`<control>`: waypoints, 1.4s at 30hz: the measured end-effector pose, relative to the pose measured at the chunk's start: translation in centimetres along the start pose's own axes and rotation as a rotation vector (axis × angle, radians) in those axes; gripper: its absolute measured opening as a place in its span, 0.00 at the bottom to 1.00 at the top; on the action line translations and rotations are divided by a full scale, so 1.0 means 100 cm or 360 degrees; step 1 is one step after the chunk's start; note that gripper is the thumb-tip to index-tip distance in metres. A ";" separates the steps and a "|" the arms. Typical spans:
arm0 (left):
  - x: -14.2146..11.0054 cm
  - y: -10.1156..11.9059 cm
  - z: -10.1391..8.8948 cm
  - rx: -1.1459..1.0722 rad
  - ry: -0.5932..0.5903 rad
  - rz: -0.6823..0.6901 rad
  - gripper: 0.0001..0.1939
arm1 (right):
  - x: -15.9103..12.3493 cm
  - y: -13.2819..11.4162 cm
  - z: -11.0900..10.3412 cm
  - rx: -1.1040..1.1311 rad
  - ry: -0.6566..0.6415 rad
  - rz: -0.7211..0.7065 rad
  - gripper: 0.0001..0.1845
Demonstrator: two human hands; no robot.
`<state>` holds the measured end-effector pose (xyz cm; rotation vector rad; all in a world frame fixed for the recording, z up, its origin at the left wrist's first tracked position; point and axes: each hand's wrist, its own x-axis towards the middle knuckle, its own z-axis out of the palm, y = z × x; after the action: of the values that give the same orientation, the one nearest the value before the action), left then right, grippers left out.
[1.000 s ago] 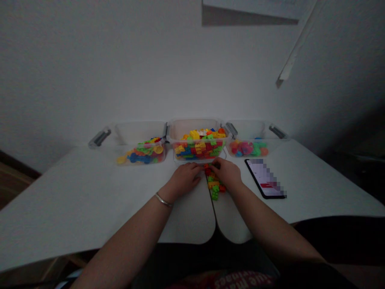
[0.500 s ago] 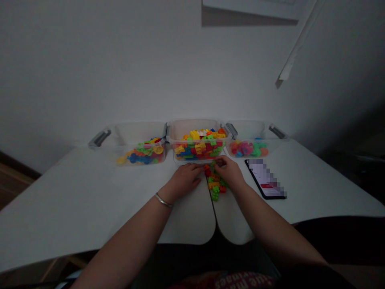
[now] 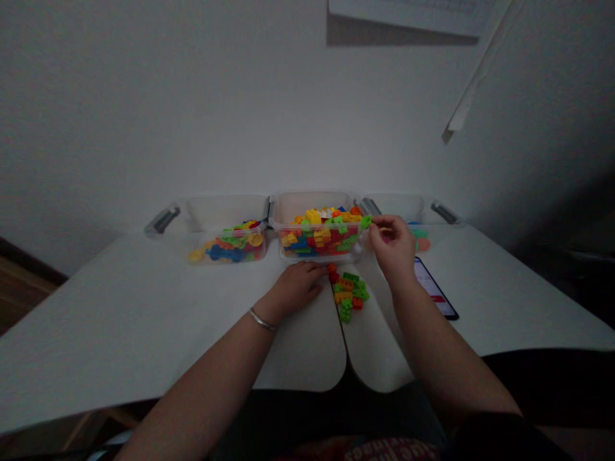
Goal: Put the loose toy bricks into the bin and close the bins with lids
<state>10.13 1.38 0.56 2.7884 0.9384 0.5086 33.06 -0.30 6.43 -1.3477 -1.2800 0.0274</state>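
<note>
Between thumb and fingers, my right hand (image 3: 394,246) pinches a green toy building block (image 3: 366,222). It is raised at the right end of the middle clear bin (image 3: 319,258), which holds many coloured blocks (image 3: 321,238). My left hand (image 3: 298,285) lies on the table with its fingers stretched out, the tips beside a red block (image 3: 332,274). A loose pile of green, orange and red blocks (image 3: 344,283) rests to the right of that hand, close to the seam between the table tops.
A left clear bin (image 3: 192,246) holds colourful pieces (image 3: 233,246). The right clear bin (image 3: 384,203), partly covered by my right hand, has pieces too. A phone (image 3: 439,291) lies partly behind my right forearm. The white table (image 3: 120,307) meets a wall behind the bins.
My right hand has moved from the pile up and to the right, carrying a green block to the middle bin's right end. My left hand has stayed in place.
</note>
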 end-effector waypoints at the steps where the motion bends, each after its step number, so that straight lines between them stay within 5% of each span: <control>1: 0.000 0.000 0.000 0.0002 -0.0002 0.0005 0.24 | 0.006 -0.003 0.002 0.0001 -0.0010 -0.0018 0.10; 4: -0.001 -0.001 0.000 0.0008 -0.0019 0.0012 0.23 | 0.025 -0.012 0.010 -0.0027 -0.0056 -0.0113 0.10; 10: -0.002 0.001 -0.005 0.0035 -0.0039 -0.0008 0.22 | 0.051 -0.029 0.032 -0.0609 -0.0517 -0.0153 0.08; 25: -0.003 0.002 -0.003 0.0007 0.0000 0.0032 0.24 | 0.056 -0.056 0.056 -0.0982 -0.1140 -0.0280 0.23; 29: -0.002 0.003 -0.006 -0.0003 0.0004 0.0011 0.22 | 0.056 -0.053 0.047 -0.0871 -0.1040 -0.0263 0.21; 35: 0.000 -0.001 -0.002 -0.0030 0.0014 -0.0011 0.22 | 0.041 -0.040 0.021 -0.0408 -0.0533 -0.0323 0.16; 42: 0.002 -0.001 -0.002 -0.0020 0.0066 0.0031 0.20 | 0.019 -0.027 0.001 -0.0374 -0.0499 -0.0427 0.13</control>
<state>10.16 1.63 0.82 2.7883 0.9137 0.5754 32.06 0.17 9.51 -1.3949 -1.7660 -0.1051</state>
